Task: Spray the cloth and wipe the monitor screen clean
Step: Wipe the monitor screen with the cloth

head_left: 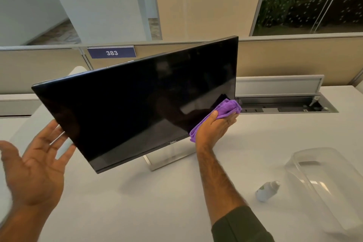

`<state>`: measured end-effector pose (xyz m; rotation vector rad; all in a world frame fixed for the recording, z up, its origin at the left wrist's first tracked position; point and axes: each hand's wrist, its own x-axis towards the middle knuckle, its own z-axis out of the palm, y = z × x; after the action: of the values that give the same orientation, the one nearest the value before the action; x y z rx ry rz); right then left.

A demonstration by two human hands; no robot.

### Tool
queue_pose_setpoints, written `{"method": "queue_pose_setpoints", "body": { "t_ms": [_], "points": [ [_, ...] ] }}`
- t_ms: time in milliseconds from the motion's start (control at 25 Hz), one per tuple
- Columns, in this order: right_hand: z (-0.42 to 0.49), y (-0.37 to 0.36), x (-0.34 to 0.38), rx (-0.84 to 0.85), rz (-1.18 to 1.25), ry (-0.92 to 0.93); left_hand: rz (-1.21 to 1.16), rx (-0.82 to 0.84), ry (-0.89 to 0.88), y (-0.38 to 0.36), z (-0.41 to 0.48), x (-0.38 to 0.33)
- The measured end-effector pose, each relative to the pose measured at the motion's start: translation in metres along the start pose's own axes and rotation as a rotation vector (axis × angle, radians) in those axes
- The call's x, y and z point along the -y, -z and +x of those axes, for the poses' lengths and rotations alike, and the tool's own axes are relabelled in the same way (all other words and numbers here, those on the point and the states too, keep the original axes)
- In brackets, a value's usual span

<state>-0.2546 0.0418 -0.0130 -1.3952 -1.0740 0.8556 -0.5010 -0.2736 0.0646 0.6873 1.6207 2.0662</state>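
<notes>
A black monitor (137,104) stands on the white desk, its dark screen turned toward me and to the left. My right hand (214,127) presses a folded purple cloth (225,110) against the screen's lower right corner. My left hand (37,165) is spread open, palm up, with its fingertips at the monitor's left edge; whether they touch it I cannot tell. A small white spray bottle (267,190) lies on its side on the desk, right of my right forearm.
A clear plastic bin (324,184) lies at the right of the desk (147,206). Behind the monitor an open cable tray (284,104) runs along the beige partition (294,59), which carries a blue "383" sign (112,52). White planters stand beyond.
</notes>
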Motion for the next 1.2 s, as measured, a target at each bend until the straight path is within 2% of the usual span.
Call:
{"method": "queue_pose_setpoints", "body": {
  "t_ms": [240, 520, 680, 840, 1040, 1200],
  "points": [
    [-0.063, -0.017, 0.001, 0.066, -0.004, 0.002, 0.012, -0.075, 0.075, -0.007, -0.004, -0.010],
    [-0.155, -0.034, 0.001, 0.102, 0.003, 0.108, -0.032, -0.018, 0.070, -0.026, -0.022, -0.030],
    [-0.218, -0.045, 0.007, 0.174, -0.048, 0.084, -0.031, 0.082, 0.082, -0.028, -0.027, -0.042],
    [-0.279, -0.054, 0.004, 0.273, -0.192, 0.269, -0.003, 0.059, 0.061, -0.024, -0.026, -0.039],
    [-0.237, -0.046, -0.008, 0.219, -0.284, 0.483, 0.001, 0.079, 0.075, -0.019, -0.023, -0.040],
    [-0.154, -0.038, -0.001, 0.065, -0.197, 0.400, -0.001, 0.095, 0.077, -0.015, -0.021, -0.037]
  ]
}}
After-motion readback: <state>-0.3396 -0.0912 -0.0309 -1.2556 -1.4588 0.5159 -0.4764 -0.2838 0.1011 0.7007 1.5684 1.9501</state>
